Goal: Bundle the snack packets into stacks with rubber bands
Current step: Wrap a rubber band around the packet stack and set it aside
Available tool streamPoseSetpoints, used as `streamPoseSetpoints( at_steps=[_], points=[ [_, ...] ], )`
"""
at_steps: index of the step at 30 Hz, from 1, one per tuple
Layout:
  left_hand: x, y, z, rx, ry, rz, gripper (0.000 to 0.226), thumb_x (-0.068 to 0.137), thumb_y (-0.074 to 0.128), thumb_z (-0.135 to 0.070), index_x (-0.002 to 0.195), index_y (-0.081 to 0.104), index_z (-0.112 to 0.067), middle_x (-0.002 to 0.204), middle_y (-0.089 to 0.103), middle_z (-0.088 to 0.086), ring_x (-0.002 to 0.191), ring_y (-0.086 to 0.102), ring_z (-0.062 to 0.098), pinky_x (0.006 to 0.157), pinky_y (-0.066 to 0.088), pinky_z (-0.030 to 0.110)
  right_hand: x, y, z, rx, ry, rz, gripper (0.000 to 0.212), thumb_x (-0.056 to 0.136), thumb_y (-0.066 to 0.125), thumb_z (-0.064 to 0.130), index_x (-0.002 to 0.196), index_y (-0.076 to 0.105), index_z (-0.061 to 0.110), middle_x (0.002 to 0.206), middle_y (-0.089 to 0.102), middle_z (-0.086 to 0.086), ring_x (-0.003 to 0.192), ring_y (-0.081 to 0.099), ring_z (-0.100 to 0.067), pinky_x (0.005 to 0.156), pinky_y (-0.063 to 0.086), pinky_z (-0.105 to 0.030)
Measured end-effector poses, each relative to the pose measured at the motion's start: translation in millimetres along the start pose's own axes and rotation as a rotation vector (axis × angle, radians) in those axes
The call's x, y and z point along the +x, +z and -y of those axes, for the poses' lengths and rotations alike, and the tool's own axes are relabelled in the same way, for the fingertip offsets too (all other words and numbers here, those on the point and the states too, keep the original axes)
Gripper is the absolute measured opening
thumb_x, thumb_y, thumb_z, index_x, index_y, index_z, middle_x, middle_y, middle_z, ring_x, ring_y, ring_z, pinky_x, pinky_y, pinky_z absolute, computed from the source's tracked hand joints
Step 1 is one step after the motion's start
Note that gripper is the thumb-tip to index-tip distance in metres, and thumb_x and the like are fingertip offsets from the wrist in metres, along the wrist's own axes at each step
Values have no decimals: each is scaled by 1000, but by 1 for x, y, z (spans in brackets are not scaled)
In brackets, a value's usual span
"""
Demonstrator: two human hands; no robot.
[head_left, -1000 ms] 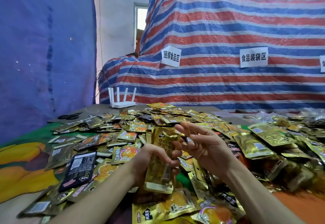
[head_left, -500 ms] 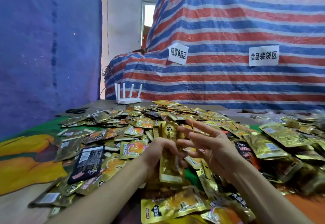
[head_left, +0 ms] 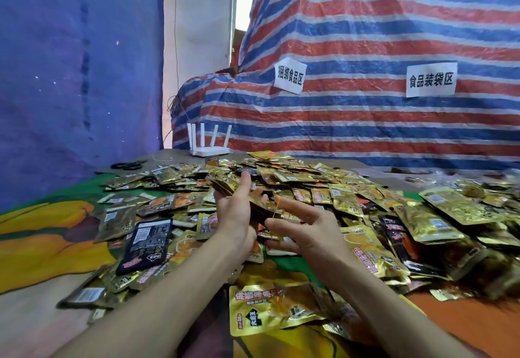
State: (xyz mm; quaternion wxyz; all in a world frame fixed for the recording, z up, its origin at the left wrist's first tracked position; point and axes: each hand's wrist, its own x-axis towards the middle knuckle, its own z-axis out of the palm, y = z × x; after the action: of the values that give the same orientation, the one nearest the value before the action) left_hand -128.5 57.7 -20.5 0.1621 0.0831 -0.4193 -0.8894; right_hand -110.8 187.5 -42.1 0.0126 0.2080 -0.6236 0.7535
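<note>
My left hand [head_left: 235, 218] grips a small stack of gold snack packets [head_left: 225, 184], thumb raised along its side. The stack is tilted, its far end pointing up and to the left. My right hand [head_left: 308, 229] is just right of it with fingers spread and nearly straight. A thin yellow rubber band [head_left: 276, 209] is stretched between those fingers, close to the stack's near end. The part of the stack between my hands is mostly hidden. Loose gold and orange packets [head_left: 346, 200] lie heaped over the table all around.
A black packet [head_left: 146, 242] lies to the left and a large gold packet [head_left: 261, 307] sits under my forearms. A white router [head_left: 206, 146] and black scissors [head_left: 128, 165] are at the table's far side. Striped tarp [head_left: 365, 121] with paper labels rises behind.
The stack has gone from standing upright in my left hand to lying tilted away and to the left. My right hand's fingers have spread wider with the band beside the stack.
</note>
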Motion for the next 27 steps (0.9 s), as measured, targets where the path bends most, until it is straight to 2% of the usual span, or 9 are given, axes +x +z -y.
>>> streamPoseSetpoints(
  at_steps=[4,8,12,15,18,19,22,24,27],
  points=[
    [-13,6,1,26,-92,134,51,94,64,-43,113,66,4,94,74,15,73,73,30,62,61,41,-3,4,-3,-97,-78,-9,54,76,85,4,126,70,19,107,77,3,93,76,-24,76,63,-38],
    [-15,8,6,121,-86,260,42,97,58,-45,95,76,-6,98,77,12,86,75,31,77,62,48,-6,4,-4,-270,-159,-83,56,74,88,16,124,67,31,118,68,13,102,71,-7,84,62,-37],
    [-14,5,6,240,-77,357,43,97,54,-52,106,79,-19,108,75,10,93,75,21,79,61,41,-6,4,-7,-409,-223,-129,50,73,89,28,112,62,42,116,61,23,110,59,7,91,55,-32],
    [-14,3,7,326,-102,348,55,91,57,-62,128,66,-22,141,53,10,129,54,26,109,44,48,-4,3,-5,-425,-292,-165,53,66,88,42,112,61,46,116,62,24,109,55,13,90,48,-24],
    [-17,3,7,325,-177,393,34,91,58,-61,87,80,-34,140,51,16,127,53,32,109,43,51,-3,0,-2,-437,-205,-155,60,53,82,58,101,50,71,117,54,21,111,53,4,84,52,-28],
    [-17,3,8,313,-204,407,36,92,57,-59,83,81,-34,134,57,18,121,59,33,105,47,51,-3,-1,-2,-433,-172,-139,56,53,82,57,98,50,71,117,54,17,109,53,3,78,53,-26],
    [-11,0,13,251,-241,437,51,96,54,-54,123,69,-14,123,68,21,116,65,36,106,46,53,0,-9,1,-343,-157,-144,43,63,74,48,106,66,44,115,66,8,103,64,-5,67,51,-16],
    [-7,-2,15,221,-261,468,55,97,53,-51,124,66,-5,117,70,22,112,67,37,106,47,54,1,-12,5,-364,-169,-167,43,68,75,50,106,71,30,108,71,9,98,68,-8,69,53,-17],
    [-5,-4,15,212,-270,526,48,95,57,-49,114,73,-8,110,73,20,105,71,35,92,56,48,-2,-14,10,-550,-99,-72,61,69,84,52,123,63,32,112,67,9,100,66,-4,76,56,-21]
  ],
)
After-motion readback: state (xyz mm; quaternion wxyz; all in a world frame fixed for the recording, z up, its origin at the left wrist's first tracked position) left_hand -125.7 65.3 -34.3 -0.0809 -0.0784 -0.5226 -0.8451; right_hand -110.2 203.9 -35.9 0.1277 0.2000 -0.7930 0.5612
